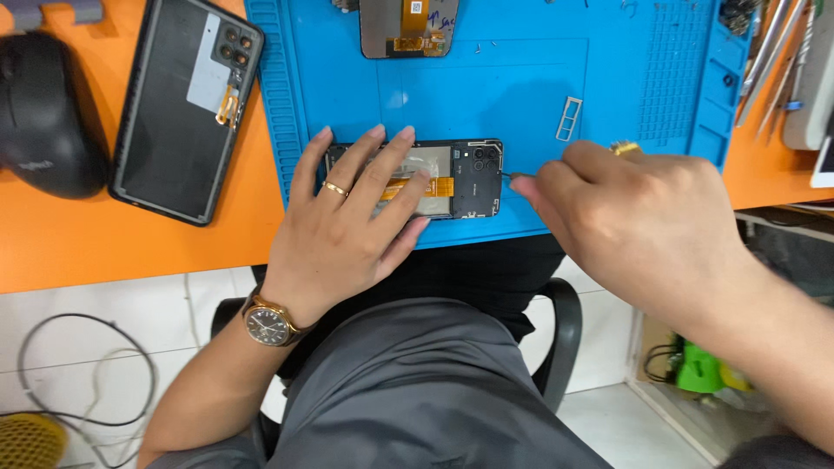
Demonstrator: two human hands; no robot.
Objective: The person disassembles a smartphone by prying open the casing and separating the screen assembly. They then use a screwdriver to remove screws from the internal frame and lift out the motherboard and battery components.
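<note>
Both hands are working over the opened phone on the blue mat. Its back cover is already lying off left of the mat, its SIM tray just above — the inner board is still in place. Left hand is pressing flat, fingers spread, on the phone; right hand is pinching a thin tool at its camera end.

A black computer mouse lies far left on the orange table. Just right of it rests a black phone back cover. A detached screen panel sits far on the blue mat, a small metal tray near its middle. Metal tweezers lie far right.
</note>
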